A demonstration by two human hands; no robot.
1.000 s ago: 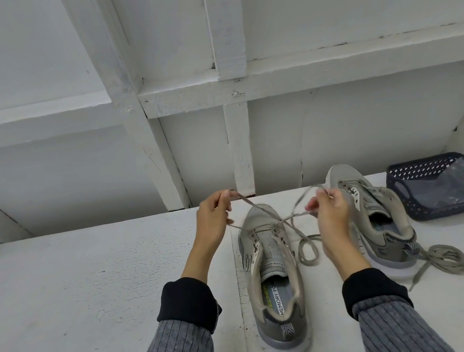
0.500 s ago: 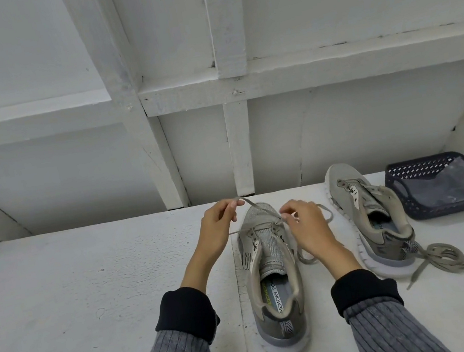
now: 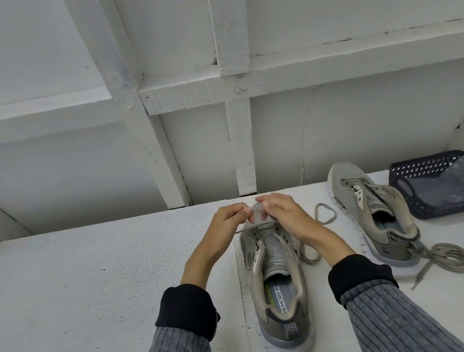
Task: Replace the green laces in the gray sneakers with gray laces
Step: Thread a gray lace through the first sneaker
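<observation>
A: The near gray mesh sneaker stands heel-toward-us mid-bench, its flat gray lace crossing the lowest eyelets and trailing off to the right.

B: And the hands?

A: A second ago they were spread apart, drawing the lace ends taut. Now both have closed in over the toe. The left hand pinches one lace end between its fingers; the right hand has its fingers curled over the toe end, seemingly gripping the lace, though the pinch itself is hidden.

B: Meaning?

A: I'd judge one row was pulled snug and the next eyelet is being threaded; most eyelets are unlaced.

B: The other shoe?

A: The second gray sneaker lies to the right, a loose bundle of grayish lace at its heel. Its colour is hard to judge.

B: Surroundings?

A: A white painted bench, a dark perforated plastic basket holding a clear bag at far right, and a white timber-framed wall behind.
</observation>
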